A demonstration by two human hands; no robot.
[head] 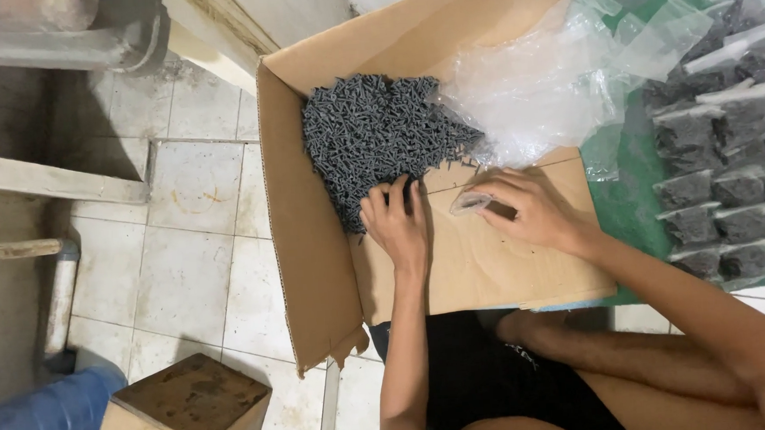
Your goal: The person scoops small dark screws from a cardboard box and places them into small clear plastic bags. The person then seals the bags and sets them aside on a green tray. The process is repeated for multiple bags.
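Fingers of left hand spread apart, tips dug into near edge of heap of small dark grey screws, palm flat on floor of open brown cardboard box. Right hand just right of it, thumb and forefinger pinched on small clear plastic bag, remaining fingers loosely curled; bag held low over box floor, close to left fingertips. Screw heap piled in far-left corner of box, against left wall. Crumpled clear plastic sheeting at far right of box, spilling over right edge, touching heap's right side. Right of box, rows of filled small clear bags of dark screws laid side by side on green mat. Left of box, pale tiled floor; near left, brown wooden block and blue plastic water jug at frame corner. Bare legs and black shorts near bottom centre.
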